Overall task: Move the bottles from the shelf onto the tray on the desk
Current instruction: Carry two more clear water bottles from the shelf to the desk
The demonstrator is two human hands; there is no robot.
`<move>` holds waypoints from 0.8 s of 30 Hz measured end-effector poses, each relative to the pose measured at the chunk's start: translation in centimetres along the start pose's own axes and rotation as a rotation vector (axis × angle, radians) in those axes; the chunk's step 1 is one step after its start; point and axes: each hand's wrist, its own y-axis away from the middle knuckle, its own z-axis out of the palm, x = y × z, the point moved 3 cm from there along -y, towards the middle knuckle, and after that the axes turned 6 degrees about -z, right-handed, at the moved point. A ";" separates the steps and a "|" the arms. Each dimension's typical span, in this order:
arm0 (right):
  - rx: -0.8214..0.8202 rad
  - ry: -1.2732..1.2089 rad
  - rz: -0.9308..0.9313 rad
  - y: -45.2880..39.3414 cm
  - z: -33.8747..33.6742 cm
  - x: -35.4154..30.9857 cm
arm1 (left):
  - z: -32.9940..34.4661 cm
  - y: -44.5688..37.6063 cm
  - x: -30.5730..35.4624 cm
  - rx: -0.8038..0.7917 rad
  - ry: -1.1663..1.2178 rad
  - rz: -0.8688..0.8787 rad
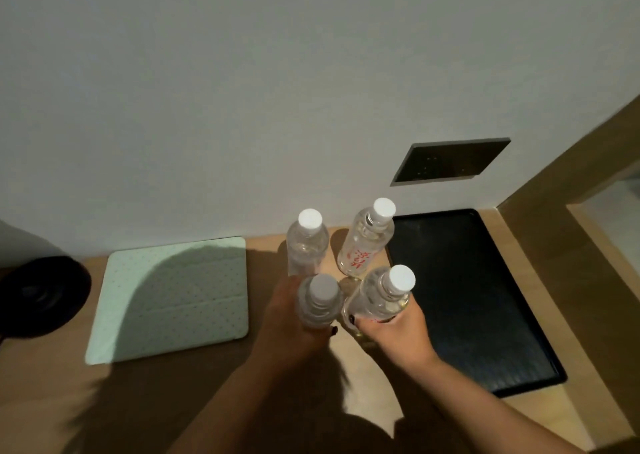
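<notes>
Several clear plastic water bottles with white caps stand close together on the wooden desk (363, 377), just left of a black tray (485, 315). My left hand (287, 322) is wrapped around the near left bottle (318, 304). My right hand (398, 332) grips the near right bottle (384, 298). Behind them stand a plain bottle (308, 242) and a bottle with red lettering (365, 242), both untouched. The tray holds nothing.
A pale green dotted mat (173, 298) lies on the desk at the left. A round black object (41, 294) sits at the far left edge. A dark wall panel (450, 161) hangs above the tray. A wooden frame (568, 190) borders the tray's right side.
</notes>
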 end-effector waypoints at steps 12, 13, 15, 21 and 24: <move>-0.103 0.051 0.002 0.6 0.4 -0.5 | -1.2 1.0 1.8 -0.036 -0.003 -0.008; -0.120 0.053 0.011 0.7 0.2 -0.8 | -1.5 1.1 2.3 -0.050 0.010 -0.019; -0.138 0.053 0.029 1.1 -0.3 -1.4 | -2.3 1.1 3.4 -0.046 0.010 0.004; -0.122 0.069 -0.001 2.8 -2.9 -4.1 | -4.6 1.1 8.6 -0.101 -0.006 0.062; -0.083 0.129 -0.032 4.0 -4.9 -5.8 | -4.8 1.4 11.8 -0.110 -0.103 0.182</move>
